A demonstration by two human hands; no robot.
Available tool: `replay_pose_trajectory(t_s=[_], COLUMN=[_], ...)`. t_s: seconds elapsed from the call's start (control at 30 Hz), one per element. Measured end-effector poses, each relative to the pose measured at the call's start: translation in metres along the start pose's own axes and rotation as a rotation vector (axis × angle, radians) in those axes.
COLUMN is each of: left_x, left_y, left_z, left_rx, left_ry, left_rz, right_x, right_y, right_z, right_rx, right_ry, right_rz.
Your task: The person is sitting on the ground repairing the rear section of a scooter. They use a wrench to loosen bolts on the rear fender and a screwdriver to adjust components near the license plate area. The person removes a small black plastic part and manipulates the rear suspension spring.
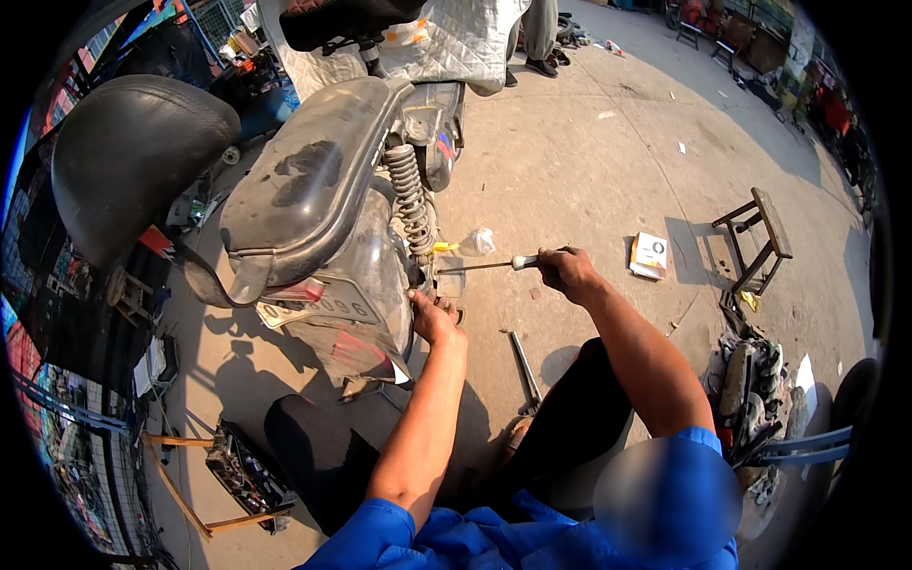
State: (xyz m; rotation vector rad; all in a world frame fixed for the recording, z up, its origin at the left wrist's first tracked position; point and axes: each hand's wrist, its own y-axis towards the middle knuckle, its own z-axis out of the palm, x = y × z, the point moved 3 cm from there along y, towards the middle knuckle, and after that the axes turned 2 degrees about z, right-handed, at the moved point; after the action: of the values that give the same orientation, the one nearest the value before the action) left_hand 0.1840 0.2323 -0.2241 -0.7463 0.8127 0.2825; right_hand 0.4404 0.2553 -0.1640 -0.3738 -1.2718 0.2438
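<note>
In my right hand (567, 272) is a long thin screwdriver (484, 267), gripped by its pale handle. Its shaft points left toward the lower end of a coil-spring shock absorber (408, 195) at the back of a dusty scooter (309, 180). My left hand (437, 320) is closed low against the scooter's rear, just below that spring; its fingertips are partly hidden, and what they hold cannot be made out. Beside the left hand hangs a number plate (323, 302). Where the screwdriver's tip meets the scooter is too small to tell.
A metal tool (524, 361) lies between my knees. On the right are a small box (648, 256) and a wooden stool (758, 242). A tray of tools (245, 470) sits at lower left. Behind the spring lies a clear plastic bag (478, 241). Someone's legs (538, 33) stand far off.
</note>
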Motion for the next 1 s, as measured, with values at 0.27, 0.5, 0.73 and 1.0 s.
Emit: replay_pose_trajectory(t_s=[0.27, 0.5, 0.73, 1.0], left_x=[-0.004, -0.002, -0.001, -0.003], left_y=[-0.002, -0.004, 0.0, -0.002], left_z=[0.0, 0.006, 0.001, 0.002], left_rx=[0.026, 0.039, 0.048, 0.052], left_ry=[0.025, 0.047, 0.057, 0.056], left_rz=[0.003, -0.001, 0.016, -0.003], right_x=[-0.006, -0.013, -0.004, -0.006], right_y=[0.0, 0.016, 0.001, 0.008], right_z=[0.004, -0.011, 0.006, -0.003], right_rx=[-0.103, -0.063, -0.152, -0.152], right_ry=[0.023, -0.114, 0.082, -0.115], right_rz=[0.153, 0.102, 0.228, 0.21])
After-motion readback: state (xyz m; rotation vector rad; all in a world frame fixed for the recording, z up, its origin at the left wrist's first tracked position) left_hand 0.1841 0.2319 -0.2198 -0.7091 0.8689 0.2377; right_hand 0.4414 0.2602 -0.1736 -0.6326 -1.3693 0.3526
